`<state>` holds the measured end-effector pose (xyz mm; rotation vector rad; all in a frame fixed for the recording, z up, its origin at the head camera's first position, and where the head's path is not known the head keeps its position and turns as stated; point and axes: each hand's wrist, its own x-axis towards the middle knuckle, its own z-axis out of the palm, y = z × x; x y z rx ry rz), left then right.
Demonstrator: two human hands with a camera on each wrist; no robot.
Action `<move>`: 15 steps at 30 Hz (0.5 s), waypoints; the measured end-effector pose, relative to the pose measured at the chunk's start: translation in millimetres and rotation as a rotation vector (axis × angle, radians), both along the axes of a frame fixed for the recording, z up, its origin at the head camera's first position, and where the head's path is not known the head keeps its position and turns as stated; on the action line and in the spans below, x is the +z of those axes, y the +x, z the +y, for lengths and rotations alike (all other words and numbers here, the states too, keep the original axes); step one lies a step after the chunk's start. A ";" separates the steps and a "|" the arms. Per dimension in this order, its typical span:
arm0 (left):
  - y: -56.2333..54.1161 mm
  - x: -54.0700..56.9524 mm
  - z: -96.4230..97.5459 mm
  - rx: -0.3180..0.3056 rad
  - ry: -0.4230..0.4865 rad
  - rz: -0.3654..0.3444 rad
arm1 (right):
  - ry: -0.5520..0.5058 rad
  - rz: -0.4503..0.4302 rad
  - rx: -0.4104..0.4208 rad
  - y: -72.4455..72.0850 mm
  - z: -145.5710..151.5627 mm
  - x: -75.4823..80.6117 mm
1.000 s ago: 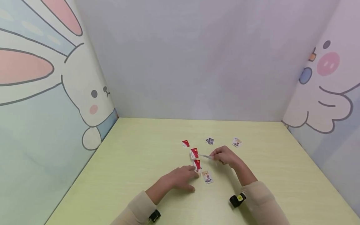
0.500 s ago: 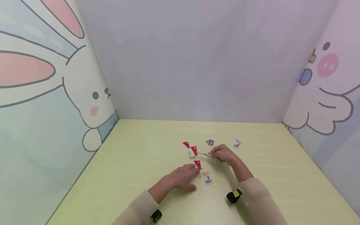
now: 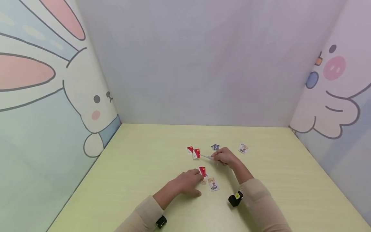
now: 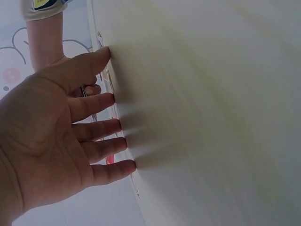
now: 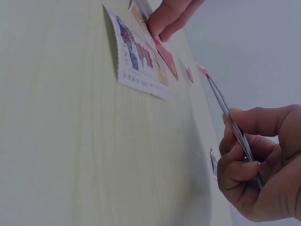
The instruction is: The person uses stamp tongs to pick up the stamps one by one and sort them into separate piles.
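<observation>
My right hand (image 3: 225,156) pinches a pair of metal tweezers (image 5: 240,135) between thumb and curled fingers. At the tweezers' tips hangs a small red and white stamp (image 3: 196,153), raised off the table. Just left of it and beyond lies another red stamp (image 3: 189,149). With fingers spread and fairly straight, my left hand (image 3: 186,183) rests its fingertips at a third red stamp (image 3: 202,170), which overlaps a tan stamp partly covered by the fingers. Close by on its right lies a perforated stamp with printed figures (image 5: 138,52).
Farther back on the pale yellow table (image 3: 150,141) lie small dark stamps (image 3: 215,147), overlapping. A light figured stamp (image 3: 243,148) is to their right. A grey wall (image 3: 185,64) closes the back, with cartoon-printed panels at both sides.
My right hand has moved left and away from me, bringing the tweezers and their red stamp close to the farthest red stamp. My left hand has stayed nearly still.
</observation>
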<state>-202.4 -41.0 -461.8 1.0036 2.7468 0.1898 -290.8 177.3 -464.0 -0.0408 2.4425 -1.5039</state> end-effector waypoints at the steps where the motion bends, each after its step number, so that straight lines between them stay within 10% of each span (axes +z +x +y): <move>1: -0.1 -0.4 0.0 0.000 0.001 -0.001 | 0.000 0.003 -0.005 -0.5 -1.2 -0.3; 15: -1.5 0.5 -1.5 -0.037 0.009 0.014 | 0.020 0.014 -0.064 -10.6 -19.1 -4.8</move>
